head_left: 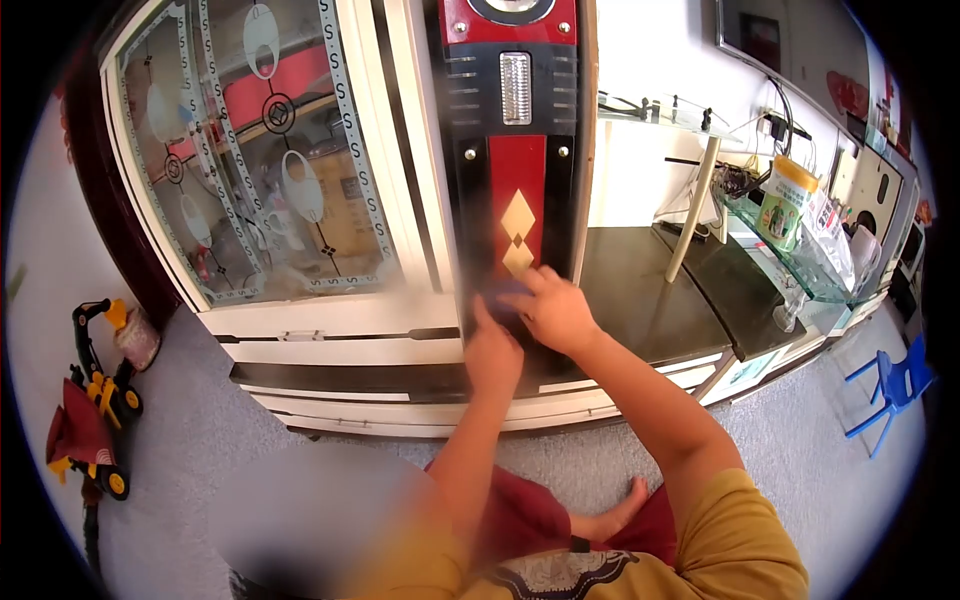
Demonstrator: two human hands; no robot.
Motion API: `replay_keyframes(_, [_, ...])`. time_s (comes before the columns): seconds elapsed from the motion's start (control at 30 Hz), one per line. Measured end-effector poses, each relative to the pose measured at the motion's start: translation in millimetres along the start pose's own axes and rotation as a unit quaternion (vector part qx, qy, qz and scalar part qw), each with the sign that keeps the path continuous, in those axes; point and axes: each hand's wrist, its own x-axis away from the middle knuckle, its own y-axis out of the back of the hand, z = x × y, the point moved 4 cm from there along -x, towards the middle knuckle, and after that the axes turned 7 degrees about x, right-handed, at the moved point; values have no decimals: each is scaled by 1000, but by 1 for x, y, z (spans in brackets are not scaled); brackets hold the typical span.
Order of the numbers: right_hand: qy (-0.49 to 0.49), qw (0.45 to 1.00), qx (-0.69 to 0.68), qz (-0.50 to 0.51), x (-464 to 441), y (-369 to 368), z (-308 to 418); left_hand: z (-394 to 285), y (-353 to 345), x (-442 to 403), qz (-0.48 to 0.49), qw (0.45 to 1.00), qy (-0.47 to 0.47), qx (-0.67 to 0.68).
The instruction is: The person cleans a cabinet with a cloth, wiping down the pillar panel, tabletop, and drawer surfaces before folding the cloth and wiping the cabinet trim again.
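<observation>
A tall black and red speaker-like cabinet (517, 170) with gold diamond shapes stands upright in front of me. Both my hands are at its lower front, close together. My right hand (556, 312) is closed, its fingers bent around a dark bluish thing (508, 294) whose kind I cannot make out. My left hand (492, 352) is just below and to the left, fingers curled and pointing up at the same dark thing. Hands and shadow hide most of it.
A glass-door cabinet (285, 150) stands left of the speaker. To the right are a dark counter (640, 290) and a glass shelf holding a green can (786, 205). A toy truck (85, 425) is on the floor at left, a blue chair (895, 385) at right. Blur covers the lower left.
</observation>
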Motion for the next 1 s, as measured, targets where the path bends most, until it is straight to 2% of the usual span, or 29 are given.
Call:
replay_keyframes(0.1, [-28,995,-3,-95,-62,52,1,8,-9,-1,-26,999,-22,4])
replay_keyframes(0.13, [-19,984,30,-177,-83,68,2,9,-8,-1,-22,1000,-21,0])
replay_keyframes(0.2, [-32,970,30,-240,-121,87,0,6,-6,0,-11,1000,-18,-10])
replay_keyframes(0.33, [-28,969,74,-235,-153,76,-4,6,-5,1,-30,999,-45,1])
replay_keyframes(0.47, [-19,970,88,-226,-129,43,0,6,-4,1,-33,998,-51,25])
replay_keyframes(0.67, [-14,990,63,-126,-64,6,9,5,-4,-1,-11,1000,-20,-13])
replay_keyframes(0.87, [2,998,39,-53,-13,-19,10,1,3,-1,0,999,22,31])
replay_keyframes(1.0, [-1,993,62,97,26,-38,6,1,3,-1,14,999,35,32])
